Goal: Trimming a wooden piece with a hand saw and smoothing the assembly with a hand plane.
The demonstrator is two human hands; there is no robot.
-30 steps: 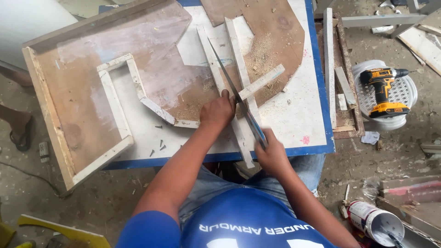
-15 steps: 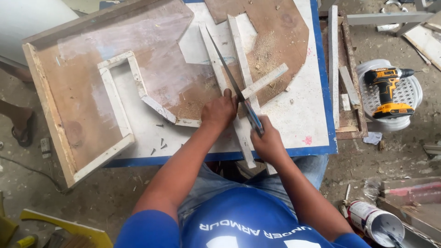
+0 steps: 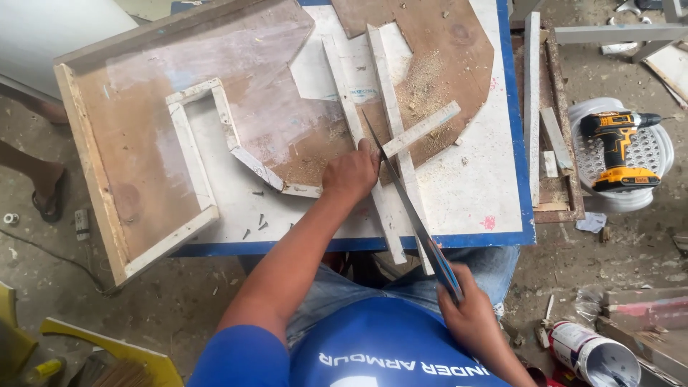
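Two hands busy: our left hand presses the white strip running away from us, right hand grips the handsaw alongside it

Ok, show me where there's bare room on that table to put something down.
Barest: the white patch of the table right of the saw, up to the blue edge. Another between the white frame and left hand, though screws lie there. Crowded: centre strips, sawdust.

Saw: thin dark blade, blue near the handle, slanted across the white strips, tip up-left, handle past the table's near edge. Strip: long, white, lay on the table, crossed by a shorter strip amid sawdust.
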